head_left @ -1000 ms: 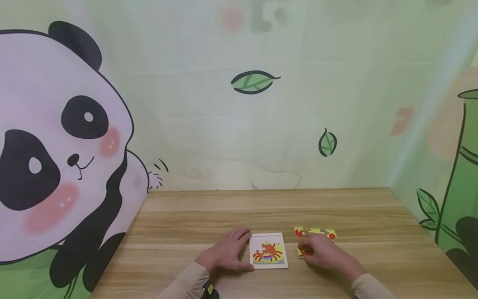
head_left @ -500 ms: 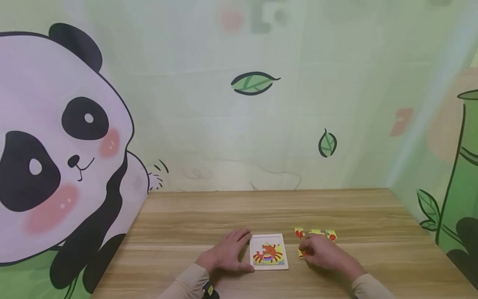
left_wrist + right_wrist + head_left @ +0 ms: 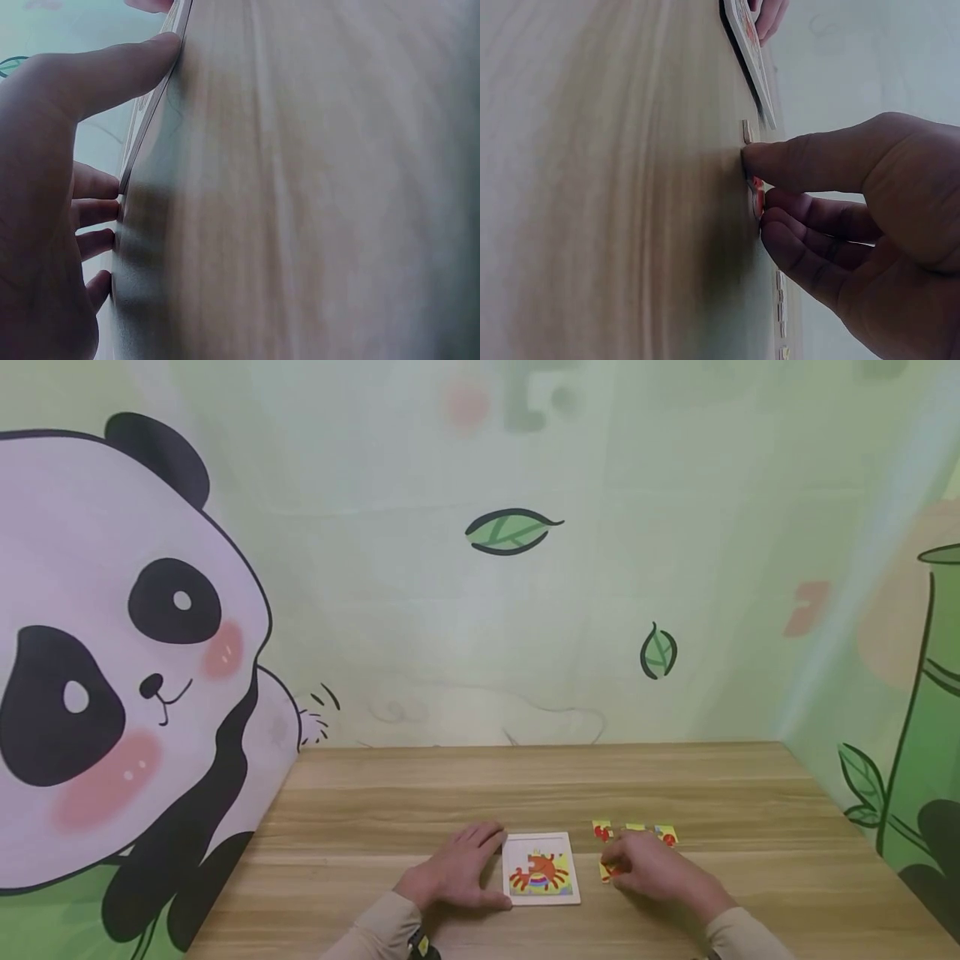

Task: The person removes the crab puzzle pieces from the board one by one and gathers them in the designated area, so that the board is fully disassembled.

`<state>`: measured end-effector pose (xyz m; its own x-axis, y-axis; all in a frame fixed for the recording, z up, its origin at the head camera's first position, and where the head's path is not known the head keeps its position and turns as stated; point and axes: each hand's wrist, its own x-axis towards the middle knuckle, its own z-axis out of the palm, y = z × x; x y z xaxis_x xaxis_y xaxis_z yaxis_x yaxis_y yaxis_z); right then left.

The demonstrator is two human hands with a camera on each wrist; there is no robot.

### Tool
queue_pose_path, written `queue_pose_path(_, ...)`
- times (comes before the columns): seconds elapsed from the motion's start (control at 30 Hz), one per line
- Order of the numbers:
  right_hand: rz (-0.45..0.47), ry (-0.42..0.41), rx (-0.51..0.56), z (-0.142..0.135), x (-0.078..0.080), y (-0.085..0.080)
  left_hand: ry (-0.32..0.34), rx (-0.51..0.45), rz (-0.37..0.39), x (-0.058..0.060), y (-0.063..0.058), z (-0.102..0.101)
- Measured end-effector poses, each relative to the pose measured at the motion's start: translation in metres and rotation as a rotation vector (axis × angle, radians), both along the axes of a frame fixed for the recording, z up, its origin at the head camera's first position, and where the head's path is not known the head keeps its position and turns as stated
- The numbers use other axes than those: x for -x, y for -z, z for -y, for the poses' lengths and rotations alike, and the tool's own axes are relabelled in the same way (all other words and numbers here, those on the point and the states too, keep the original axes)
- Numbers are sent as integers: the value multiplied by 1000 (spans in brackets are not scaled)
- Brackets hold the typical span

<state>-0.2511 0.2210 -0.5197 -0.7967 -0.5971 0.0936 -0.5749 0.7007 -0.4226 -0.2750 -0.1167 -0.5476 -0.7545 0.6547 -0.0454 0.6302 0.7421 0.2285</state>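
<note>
A jigsaw tray (image 3: pixel 543 901) with a white rim lies flat on the table, holding joined pieces of a red crab picture (image 3: pixel 546 872); a pale bare area shows at its upper left. My left hand (image 3: pixel 460 870) rests at the tray's left side, fingers spread, the thumb (image 3: pixel 142 66) against the edge. To the right of the tray, my right hand (image 3: pixel 651 867) pinches a yellow and red puzzle piece (image 3: pixel 605 871) between thumb and fingers, low at the tabletop. In the right wrist view that puzzle piece (image 3: pixel 758 196) is mostly covered by the fingertips.
Several loose yellow and red pieces lie just beyond the right hand, among them one corner piece (image 3: pixel 602 831) and another at the right (image 3: pixel 666 835). The wooden table (image 3: pixel 420 785) ends at a wall cloth printed with a panda (image 3: pixel 172 693) and leaves.
Both hands, the tray and the pieces keep nearly the same places. The whole head view has shifted slightly downward in the picture.
</note>
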Motion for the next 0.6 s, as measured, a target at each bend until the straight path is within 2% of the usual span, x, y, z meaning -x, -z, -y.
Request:
queue_pose_path(0.23, -20, 27, -20, 2, 1, -1, 13, 6, -19, 0, 2, 0)
queue_pose_path(0.53, -11, 114, -42, 14, 2, -9, 15, 3, -21, 1, 2, 0)
queue_pose_path(0.6, -11, 109, -27, 17, 3, -11, 15, 2, -20, 1, 2, 0)
